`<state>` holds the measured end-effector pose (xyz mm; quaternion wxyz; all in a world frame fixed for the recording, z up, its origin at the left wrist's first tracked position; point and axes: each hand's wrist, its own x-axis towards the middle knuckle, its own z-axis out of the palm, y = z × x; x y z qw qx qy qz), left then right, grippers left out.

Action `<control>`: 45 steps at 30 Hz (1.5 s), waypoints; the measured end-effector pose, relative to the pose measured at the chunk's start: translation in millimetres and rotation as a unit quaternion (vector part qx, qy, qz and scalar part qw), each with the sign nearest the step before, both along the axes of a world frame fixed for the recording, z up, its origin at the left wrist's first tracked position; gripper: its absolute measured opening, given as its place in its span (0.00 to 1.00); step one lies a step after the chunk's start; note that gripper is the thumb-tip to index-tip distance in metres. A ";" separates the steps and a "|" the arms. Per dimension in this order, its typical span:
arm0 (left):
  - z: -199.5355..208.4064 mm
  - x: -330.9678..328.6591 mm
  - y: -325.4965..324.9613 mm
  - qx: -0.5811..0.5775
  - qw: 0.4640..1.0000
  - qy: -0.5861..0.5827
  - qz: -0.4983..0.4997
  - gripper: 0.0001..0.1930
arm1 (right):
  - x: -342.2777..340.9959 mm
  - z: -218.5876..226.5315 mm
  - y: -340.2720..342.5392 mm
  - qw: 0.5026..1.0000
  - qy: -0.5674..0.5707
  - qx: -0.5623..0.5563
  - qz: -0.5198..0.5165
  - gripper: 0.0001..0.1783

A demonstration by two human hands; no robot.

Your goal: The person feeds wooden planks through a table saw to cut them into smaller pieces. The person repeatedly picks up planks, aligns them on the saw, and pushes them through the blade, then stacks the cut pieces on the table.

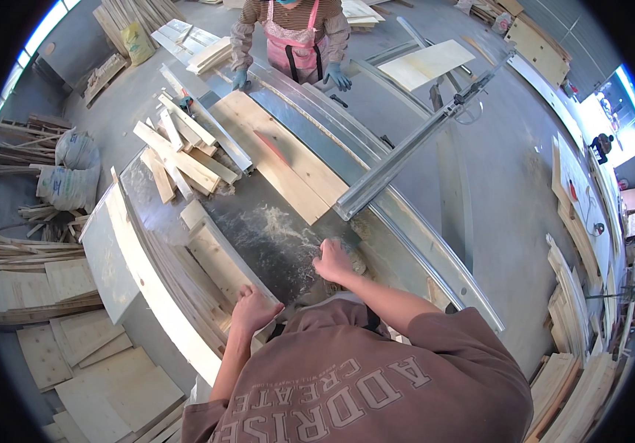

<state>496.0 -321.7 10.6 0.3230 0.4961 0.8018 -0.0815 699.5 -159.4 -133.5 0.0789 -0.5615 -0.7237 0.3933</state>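
My left hand [254,306] is curled over the near end of a narrow wooden board [217,251] that lies lengthwise on the left part of the saw table. My right hand [333,261] is closed like a fist, low over the sawdust-covered tabletop [273,236]; anything inside its fingers is hidden. Ahead of it a wide pale wooden board [280,159] lies along the table, with a slim red piece [271,148] standing up at its middle. A metal crosscut fence [413,144] reaches over the board's near right corner.
Across the table stands a co-worker in a pink apron [299,48], blue-gloved hands [337,77] at the far edge. Offcuts [181,151] are heaped at the table's left. Long strips [158,273] lie beside my left arm. Plywood sheets [114,391] cover the floor at lower left.
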 end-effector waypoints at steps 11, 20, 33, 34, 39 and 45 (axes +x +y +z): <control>-38.4 -8.2 -19.8 0.042 0.999 0.009 -0.012 0.57 | 21.6 -45.9 14.2 0.898 -0.199 0.359 0.157 0.36; -29.7 -11.8 -23.3 -0.001 1.000 0.010 -0.010 0.60 | 22.4 -83.5 6.5 0.849 -0.270 0.411 0.192 0.40; -47.8 -12.3 -28.6 0.025 0.999 0.031 -0.010 0.57 | 32.5 -112.0 -3.4 0.891 -0.313 0.282 0.168 0.45; -48.4 -13.2 -28.6 0.023 0.999 0.032 -0.009 0.58 | 34.6 -116.7 -4.8 0.892 -0.316 0.282 0.160 0.44; -57.1 -17.4 -30.4 0.006 0.999 0.039 -0.002 0.60 | 44.9 -140.1 -30.7 0.884 -0.313 0.327 0.119 0.42; -74.1 -22.8 -33.6 0.005 0.997 0.074 -0.014 0.58 | 60.2 -164.0 -48.2 0.885 -0.310 0.327 0.116 0.42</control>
